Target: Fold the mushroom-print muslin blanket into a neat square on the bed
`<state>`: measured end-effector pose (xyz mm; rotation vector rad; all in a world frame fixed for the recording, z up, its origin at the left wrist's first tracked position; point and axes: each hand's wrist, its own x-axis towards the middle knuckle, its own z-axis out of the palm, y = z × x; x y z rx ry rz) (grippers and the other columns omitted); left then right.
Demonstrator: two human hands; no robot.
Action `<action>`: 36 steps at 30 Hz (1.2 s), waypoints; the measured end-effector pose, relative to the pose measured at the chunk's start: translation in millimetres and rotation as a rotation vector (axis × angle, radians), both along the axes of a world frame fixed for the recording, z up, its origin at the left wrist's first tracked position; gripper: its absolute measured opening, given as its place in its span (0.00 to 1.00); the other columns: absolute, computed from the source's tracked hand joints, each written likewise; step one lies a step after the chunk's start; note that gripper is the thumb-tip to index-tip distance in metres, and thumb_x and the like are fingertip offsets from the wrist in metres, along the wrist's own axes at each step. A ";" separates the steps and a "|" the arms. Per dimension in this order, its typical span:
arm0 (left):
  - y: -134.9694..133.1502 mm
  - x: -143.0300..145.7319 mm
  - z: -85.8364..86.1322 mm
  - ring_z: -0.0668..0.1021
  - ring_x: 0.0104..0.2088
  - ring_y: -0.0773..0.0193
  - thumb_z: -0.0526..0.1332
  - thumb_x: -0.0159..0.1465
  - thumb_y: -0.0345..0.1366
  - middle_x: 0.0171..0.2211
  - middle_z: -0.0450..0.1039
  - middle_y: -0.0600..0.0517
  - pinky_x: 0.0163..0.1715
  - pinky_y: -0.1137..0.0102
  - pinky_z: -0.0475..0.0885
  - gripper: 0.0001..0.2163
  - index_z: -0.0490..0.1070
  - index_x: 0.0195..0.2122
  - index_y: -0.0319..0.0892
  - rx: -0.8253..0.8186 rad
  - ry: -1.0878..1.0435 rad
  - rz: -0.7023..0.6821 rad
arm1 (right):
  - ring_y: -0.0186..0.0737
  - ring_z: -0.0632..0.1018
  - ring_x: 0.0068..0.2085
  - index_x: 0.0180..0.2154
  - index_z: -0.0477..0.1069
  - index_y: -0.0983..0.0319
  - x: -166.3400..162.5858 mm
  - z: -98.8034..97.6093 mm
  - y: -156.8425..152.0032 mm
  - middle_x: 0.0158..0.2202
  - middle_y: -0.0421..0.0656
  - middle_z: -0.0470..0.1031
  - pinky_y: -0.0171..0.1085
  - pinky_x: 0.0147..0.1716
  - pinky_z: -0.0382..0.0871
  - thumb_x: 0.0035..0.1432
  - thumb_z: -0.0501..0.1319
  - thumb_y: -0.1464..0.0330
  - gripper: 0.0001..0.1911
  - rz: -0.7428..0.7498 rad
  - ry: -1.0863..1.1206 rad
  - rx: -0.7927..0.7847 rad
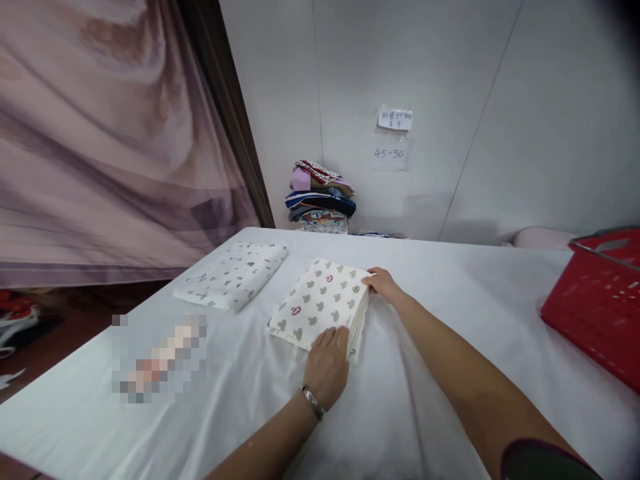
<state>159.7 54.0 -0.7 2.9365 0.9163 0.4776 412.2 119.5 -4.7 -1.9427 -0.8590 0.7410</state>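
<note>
On the white-covered table, a folded white cloth (325, 293) with grey rounded motifs and a few red and green ones lies before me. Its layered edges show on the right side. My left hand (327, 367), wearing a silver bracelet at the wrist, rests flat on its near edge with the fingers stretched out. At the far right corner, my right hand (384, 283) grips the cloth's edge between its fingers; the fingertips are partly hidden. Further left lies a second folded white cloth (235, 273) with small grey prints, apart from both hands.
A red plastic basket (600, 300) stands at the table's right side. Behind the far edge rises a stack of folded clothes (321, 197) against the wall. A pinkish curtain (115, 133) hangs at left. A pixelated patch (160, 360) covers part of the white tabletop (240, 413).
</note>
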 end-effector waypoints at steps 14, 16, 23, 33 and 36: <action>-6.2 -28.1 -4.6 0.58 0.60 0.58 0.51 0.56 0.26 0.58 0.59 0.45 0.58 0.54 0.53 0.27 0.52 0.59 0.39 0.044 -0.158 -0.111 | 0.51 0.63 0.56 0.53 0.62 0.66 -38.9 15.1 -28.4 0.55 0.53 0.63 0.47 0.54 0.55 0.52 0.57 0.66 0.26 0.138 -0.541 0.140; 5.5 -43.8 -6.2 0.56 0.61 0.57 0.53 0.56 0.29 0.59 0.56 0.44 0.59 0.53 0.51 0.28 0.51 0.59 0.39 0.054 -0.195 -0.042 | 0.48 0.62 0.57 0.53 0.63 0.63 -70.3 18.9 -47.1 0.55 0.50 0.63 0.47 0.56 0.53 0.56 0.54 0.64 0.23 0.288 -0.709 0.342; 66.8 -91.0 -15.5 0.58 0.60 0.55 0.56 0.55 0.32 0.59 0.55 0.41 0.56 0.58 0.57 0.28 0.54 0.58 0.37 -0.007 -0.264 0.282 | 0.47 0.60 0.59 0.58 0.55 0.63 -149.8 10.9 -108.5 0.58 0.50 0.59 0.51 0.57 0.51 0.57 0.54 0.60 0.29 0.830 -0.883 0.317; 114.3 -88.8 -6.9 0.74 0.44 0.59 0.54 0.58 0.36 0.42 0.74 0.49 0.44 0.67 0.65 0.16 0.66 0.48 0.46 -0.258 -0.116 0.548 | 0.47 0.67 0.54 0.55 0.60 0.66 -149.7 -18.2 -110.0 0.54 0.52 0.66 0.49 0.52 0.61 0.56 0.49 0.77 0.24 0.667 -1.126 0.333; 122.0 -95.0 -4.8 0.74 0.41 0.58 0.53 0.57 0.33 0.37 0.74 0.49 0.41 0.67 0.64 0.14 0.69 0.44 0.47 -0.240 -0.083 0.643 | 0.46 0.68 0.53 0.53 0.63 0.67 -151.8 -20.5 -111.9 0.52 0.53 0.68 0.47 0.52 0.62 0.55 0.48 0.79 0.23 0.676 -1.152 0.353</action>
